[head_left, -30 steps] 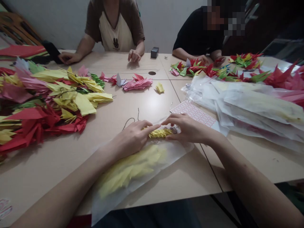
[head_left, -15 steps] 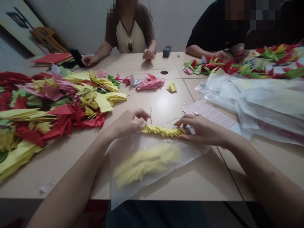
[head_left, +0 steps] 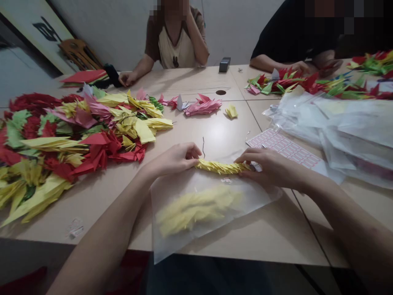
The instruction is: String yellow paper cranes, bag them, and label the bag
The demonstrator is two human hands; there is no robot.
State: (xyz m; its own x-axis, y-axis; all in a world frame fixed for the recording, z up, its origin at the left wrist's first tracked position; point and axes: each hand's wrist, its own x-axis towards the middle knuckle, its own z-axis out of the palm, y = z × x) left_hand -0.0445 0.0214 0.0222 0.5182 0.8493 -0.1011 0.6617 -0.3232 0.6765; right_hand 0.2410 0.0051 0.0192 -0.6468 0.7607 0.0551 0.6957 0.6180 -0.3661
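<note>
Spiky strand of yellow folded paper (head_left: pixel 222 167) pinched at ends by L hand (head_left: pixel 179 159) & R hand (head_left: pixel 265 164), at far edge of frosted plastic bag (head_left: pixel 254 196). Step prob.: strand being straightened; nxt, light, even grip needed.

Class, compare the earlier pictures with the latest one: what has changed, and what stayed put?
The left hand moved left from across the yellow paper strand to its left end, uncovering more of it. A co-worker's forearm opposite swung up toward the head. The right hand stayed at the strand's right end; the frosted bag stayed too.
</note>
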